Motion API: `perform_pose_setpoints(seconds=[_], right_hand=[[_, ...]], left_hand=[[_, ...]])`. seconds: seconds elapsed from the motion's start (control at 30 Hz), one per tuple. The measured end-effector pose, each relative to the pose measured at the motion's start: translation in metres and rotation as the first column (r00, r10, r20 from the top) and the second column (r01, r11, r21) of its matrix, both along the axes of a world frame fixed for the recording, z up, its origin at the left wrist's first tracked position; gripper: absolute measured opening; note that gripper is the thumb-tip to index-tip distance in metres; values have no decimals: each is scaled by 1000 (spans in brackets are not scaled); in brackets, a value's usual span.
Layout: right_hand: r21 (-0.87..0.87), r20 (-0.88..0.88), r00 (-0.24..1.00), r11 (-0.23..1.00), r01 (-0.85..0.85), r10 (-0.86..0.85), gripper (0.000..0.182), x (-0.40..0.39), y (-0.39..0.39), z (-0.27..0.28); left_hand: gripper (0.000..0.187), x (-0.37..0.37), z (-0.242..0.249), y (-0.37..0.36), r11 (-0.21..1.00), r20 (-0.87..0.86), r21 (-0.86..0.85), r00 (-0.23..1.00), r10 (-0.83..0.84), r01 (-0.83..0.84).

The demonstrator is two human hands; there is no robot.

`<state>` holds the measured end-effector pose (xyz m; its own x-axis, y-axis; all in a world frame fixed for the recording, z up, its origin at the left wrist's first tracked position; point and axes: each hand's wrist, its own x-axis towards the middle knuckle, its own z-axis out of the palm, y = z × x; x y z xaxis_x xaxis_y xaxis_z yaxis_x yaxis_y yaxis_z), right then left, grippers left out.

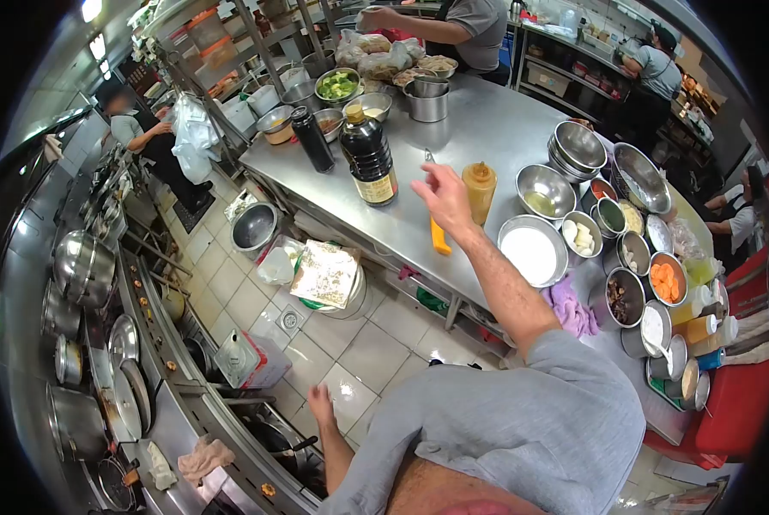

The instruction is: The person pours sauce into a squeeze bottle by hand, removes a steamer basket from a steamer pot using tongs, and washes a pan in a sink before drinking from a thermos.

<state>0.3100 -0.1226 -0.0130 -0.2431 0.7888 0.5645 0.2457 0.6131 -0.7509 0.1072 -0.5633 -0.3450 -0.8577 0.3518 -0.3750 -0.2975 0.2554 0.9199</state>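
The table (462, 120) is running from the upper left round to the lower right, its near edge facing the tiled floor (346, 322), which is forming an aisle beside the stove line (166, 343). Farther up the aisle, a person (148, 137) is holding white bags. A bucket (359, 296) topped by a stained sheet (327, 273), a tin (251, 360) and a floor bowl (254, 228) are narrowing the walkway. Filled bowls and pots are crowding the table's right end. The dark bottle (368, 159) is standing left of the right hand (445, 197), which is reaching over the table with fingers partly spread; the squeeze bottle (480, 193) is standing just right of it. The left hand (320, 405) is hanging over the aisle, fingers close together; whether it is holding anything, I cannot tell. The yellow handle (438, 236) is lying beside the right hand, contact unclear.
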Motion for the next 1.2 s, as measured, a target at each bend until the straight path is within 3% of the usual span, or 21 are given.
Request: perform_pose_setpoints(seconds=[0.03,0.07,0.1,0.13,0.2,0.27,0.3,0.37,0.5,0.7,0.83,0.9,0.97,1.03,1.17,1.2], right_hand=[[-42,68,996,998,-56,59,31,-9,9,11],[-39,69,996,998,-51,53,31,-18,19,20],[58,127,990,996,-71,63,29,-28,30,28],[153,185,981,984,-94,65,27,-38,38,36],[172,255,966,981,-95,49,28,-57,52,54],[212,327,945,972,-103,29,29,-80,69,61],[205,390,921,975,-88,1,31,-89,74,65],[202,481,877,976,-86,-22,33,-105,81,75],[307,467,873,952,-15,-137,27,-132,99,61],[467,215,913,858,215,-346,12,-158,92,35],[536,182,810,747,394,-557,11,-174,82,23],[524,169,812,749,406,-558,11,-173,83,23],[500,167,839,778,380,-517,10,-173,86,24],[619,174,858,731,287,-484,11,-169,90,27],[623,161,897,747,232,-413,7,-172,95,16],[522,91,925,809,270,-368,6,-172,92,13]], left_hand=[[34,-9,22,49,997,-96,38,993,-67,71],[46,-17,51,92,979,-186,-24,961,-206,205],[48,-14,111,136,921,-266,-155,883,-388,358],[49,-16,123,172,905,-344,51,858,-381,422],[48,-22,166,235,835,-458,-9,740,-492,550],[46,-27,202,292,788,-560,4,654,-508,616],[45,-18,248,310,768,-622,-32,589,-516,640],[43,-29,277,352,711,-738,-23,468,-486,702],[44,-53,324,415,628,-825,51,387,-412,776],[60,-102,355,495,459,-923,5,181,-340,889],[65,-108,360,530,286,-881,-59,84,-465,956],[69,-109,358,540,-54,-716,203,111,-689,978],[71,-112,352,544,-53,-715,189,101,-692,980],[72,-113,354,540,-71,-673,192,79,-735,979],[72,-116,339,545,-24,-741,213,145,-656,977],[71,-117,339,544,25,-736,183,153,-660,983]])
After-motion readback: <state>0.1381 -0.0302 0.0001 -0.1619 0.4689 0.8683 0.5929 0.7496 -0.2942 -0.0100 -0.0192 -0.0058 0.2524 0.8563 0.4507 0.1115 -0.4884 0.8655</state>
